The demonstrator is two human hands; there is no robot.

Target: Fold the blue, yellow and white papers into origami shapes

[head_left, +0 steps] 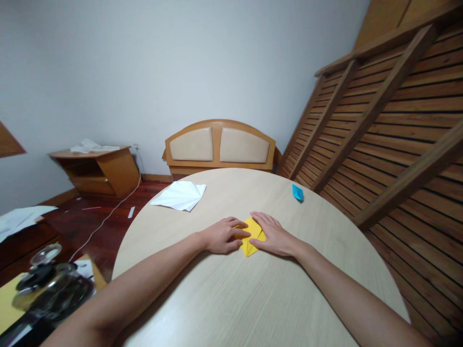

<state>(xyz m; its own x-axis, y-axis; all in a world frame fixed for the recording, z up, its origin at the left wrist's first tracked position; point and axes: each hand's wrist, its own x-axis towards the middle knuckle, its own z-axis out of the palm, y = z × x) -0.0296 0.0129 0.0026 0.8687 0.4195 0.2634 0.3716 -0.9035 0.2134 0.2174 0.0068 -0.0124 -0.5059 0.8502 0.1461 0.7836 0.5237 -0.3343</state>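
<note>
one folded yellow paper (252, 237) lies mid round pale wood-grain tabletop (231, 299), pressed flat under left hand (223, 235) and right hand (274, 235), both spread open, gripping nothing. one creased white sheet (180, 195), one small blue fold (297, 193).

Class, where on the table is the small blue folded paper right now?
In the head view, the blue folded paper lies near the round table's far right edge, apart from and beyond the right hand.
</note>
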